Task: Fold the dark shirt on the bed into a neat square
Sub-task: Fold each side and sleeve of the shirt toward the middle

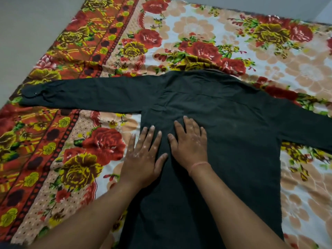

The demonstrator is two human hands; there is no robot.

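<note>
Head view: dark shirt [224, 123] is lying flat, back up, on the floral bedspread [89, 150], both sleeves stretching outward, collar at the far end. Left hand [143, 155] is resting palm down, fingers spread, straddling the shirt's left edge. Right hand [188, 142] is pressing flat, fingers spread, mid-back. A thin band [198, 165] is circling the right wrist.

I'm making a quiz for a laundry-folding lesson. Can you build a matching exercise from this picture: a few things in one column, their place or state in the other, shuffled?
Things:
1. left hand
2. right hand
3. left sleeve
4. bedsheet

States:
A. stretched straight out sideways
B. flat wholly on the dark shirt
C. floral, under everything
D. flat across the shirt's side edge

Pairs: 1-D, 2-B, 3-A, 4-C
</note>
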